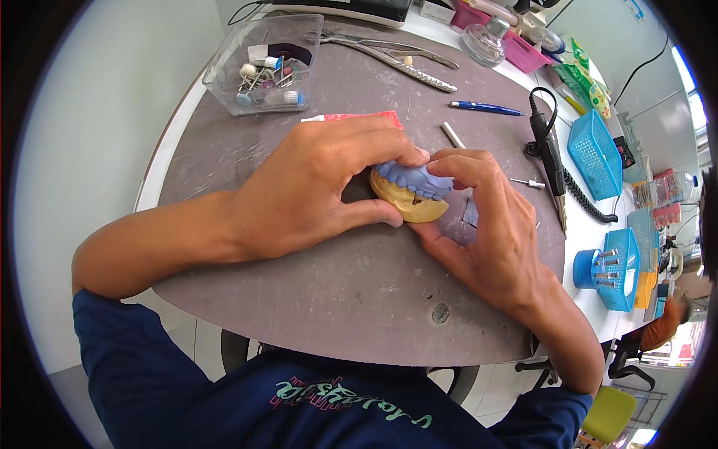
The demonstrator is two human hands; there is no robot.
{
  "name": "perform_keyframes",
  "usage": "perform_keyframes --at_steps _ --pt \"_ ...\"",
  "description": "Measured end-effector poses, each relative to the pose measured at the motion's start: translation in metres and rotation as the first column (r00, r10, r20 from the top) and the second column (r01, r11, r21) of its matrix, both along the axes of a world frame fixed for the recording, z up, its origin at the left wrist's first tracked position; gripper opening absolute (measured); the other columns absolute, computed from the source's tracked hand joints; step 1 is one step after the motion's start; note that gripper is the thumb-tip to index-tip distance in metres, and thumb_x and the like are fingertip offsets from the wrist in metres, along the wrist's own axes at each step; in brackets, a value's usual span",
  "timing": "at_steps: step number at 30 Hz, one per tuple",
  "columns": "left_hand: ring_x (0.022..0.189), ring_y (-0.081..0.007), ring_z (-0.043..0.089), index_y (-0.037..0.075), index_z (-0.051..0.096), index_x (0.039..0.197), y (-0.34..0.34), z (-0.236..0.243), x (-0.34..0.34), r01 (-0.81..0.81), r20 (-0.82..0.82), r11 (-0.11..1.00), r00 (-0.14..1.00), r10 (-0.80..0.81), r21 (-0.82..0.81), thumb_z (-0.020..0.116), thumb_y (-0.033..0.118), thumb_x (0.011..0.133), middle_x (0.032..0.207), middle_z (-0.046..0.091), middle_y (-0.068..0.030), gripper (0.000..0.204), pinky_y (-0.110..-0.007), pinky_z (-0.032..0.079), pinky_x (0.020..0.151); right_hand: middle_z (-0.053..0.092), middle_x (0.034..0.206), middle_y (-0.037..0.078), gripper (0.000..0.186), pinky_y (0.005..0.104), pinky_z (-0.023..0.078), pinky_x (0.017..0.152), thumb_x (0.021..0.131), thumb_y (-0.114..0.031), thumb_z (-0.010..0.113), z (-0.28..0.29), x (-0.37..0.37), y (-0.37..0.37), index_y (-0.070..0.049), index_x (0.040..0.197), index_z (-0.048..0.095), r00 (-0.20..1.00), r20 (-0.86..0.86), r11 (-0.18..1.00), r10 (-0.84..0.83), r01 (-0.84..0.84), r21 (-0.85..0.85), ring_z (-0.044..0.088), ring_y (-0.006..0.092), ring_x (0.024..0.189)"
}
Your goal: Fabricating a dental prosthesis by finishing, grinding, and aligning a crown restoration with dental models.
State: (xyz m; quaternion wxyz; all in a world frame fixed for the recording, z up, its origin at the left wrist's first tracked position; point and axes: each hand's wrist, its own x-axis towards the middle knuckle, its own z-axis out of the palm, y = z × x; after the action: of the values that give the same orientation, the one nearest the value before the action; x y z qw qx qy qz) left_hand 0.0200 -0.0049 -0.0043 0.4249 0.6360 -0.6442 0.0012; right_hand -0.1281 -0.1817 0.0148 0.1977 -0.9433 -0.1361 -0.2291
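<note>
My left hand [314, 179] and my right hand [486, 232] both grip a dental model, with a blue upper part [407, 177] showing teeth over a yellow base [400, 200]. My left thumb touches the base, and fingers of both hands rest on the blue part. A red-and-white flat item [385, 117] lies partly hidden behind my left hand. To the right of the model are a white stick [452, 135], a small metal tool [529, 182] and a small grey piece [470, 213].
A clear box of small bits [224, 90], metal pliers [407, 67], a blue pen [482, 106], a corded handpiece [552, 157] and blue baskets [591, 153] surround my hands on the grey desk [344, 299]. A person in orange [662, 329] sits at the far right.
</note>
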Motion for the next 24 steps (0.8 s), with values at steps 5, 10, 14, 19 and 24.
perform_keyframes --at_steps 5,10,14,19,24 --pt "0.098 -0.0323 0.064 0.004 0.062 0.108 -0.001 0.003 0.000 0.027 0.010 1.000 1.000 -0.027 -0.003 0.081 0.013 0.069 0.107 0.066 -0.0093 0.044 -0.040 0.050 0.084 0.063 0.114 0.015 0.058 0.0332 0.053 0.080 0.071 -0.008 0.083 0.001 -0.006 -0.004 -0.002 0.118 0.051 0.999 -0.041 1.000 0.002 -0.002 0.007 0.065 0.0251 0.094" --pt "0.098 -0.0316 0.064 0.004 0.060 0.106 0.003 0.005 -0.004 0.034 0.021 0.999 0.999 -0.035 0.023 0.080 0.010 0.069 0.109 0.065 -0.0099 0.042 -0.039 0.052 0.083 0.066 0.103 0.015 0.036 0.0349 0.054 0.079 0.082 -0.008 0.074 0.018 0.005 -0.012 0.001 0.112 0.056 0.997 0.046 0.973 -0.065 0.053 0.223 0.067 0.0308 0.092" --pt "0.098 -0.0314 0.064 0.004 0.060 0.107 0.004 0.004 -0.005 0.043 0.103 0.999 0.994 -0.042 -0.014 0.080 0.009 0.070 0.110 0.065 -0.0099 0.042 -0.039 0.052 0.083 0.069 0.098 0.012 0.018 0.0313 0.054 0.080 0.088 -0.008 0.067 0.036 0.036 -0.026 0.002 0.102 0.066 0.990 -0.104 0.993 -0.096 0.102 0.059 0.068 0.0209 0.090" --pt "0.098 -0.0295 0.065 0.006 0.060 0.113 0.001 0.003 -0.003 0.047 0.123 0.999 0.991 -0.046 -0.005 0.080 0.011 0.070 0.108 0.066 -0.0091 0.048 -0.039 0.053 0.085 0.069 0.092 0.011 0.022 0.0336 0.053 0.078 0.082 -0.012 0.070 0.024 0.091 -0.030 -0.001 0.100 0.069 0.953 -0.291 0.996 0.078 -0.061 0.067 0.067 0.0211 0.084" --pt "0.100 -0.0273 0.066 0.009 0.063 0.119 -0.002 0.002 -0.005 0.038 0.101 0.999 0.994 -0.037 -0.003 0.080 0.012 0.072 0.110 0.067 -0.0080 0.050 -0.036 0.053 0.089 0.068 0.084 0.010 0.023 0.0339 0.050 0.073 0.074 -0.016 0.072 0.014 0.110 -0.032 -0.001 0.091 0.068 0.923 -0.379 0.997 0.069 -0.073 0.005 0.063 0.0196 0.078"
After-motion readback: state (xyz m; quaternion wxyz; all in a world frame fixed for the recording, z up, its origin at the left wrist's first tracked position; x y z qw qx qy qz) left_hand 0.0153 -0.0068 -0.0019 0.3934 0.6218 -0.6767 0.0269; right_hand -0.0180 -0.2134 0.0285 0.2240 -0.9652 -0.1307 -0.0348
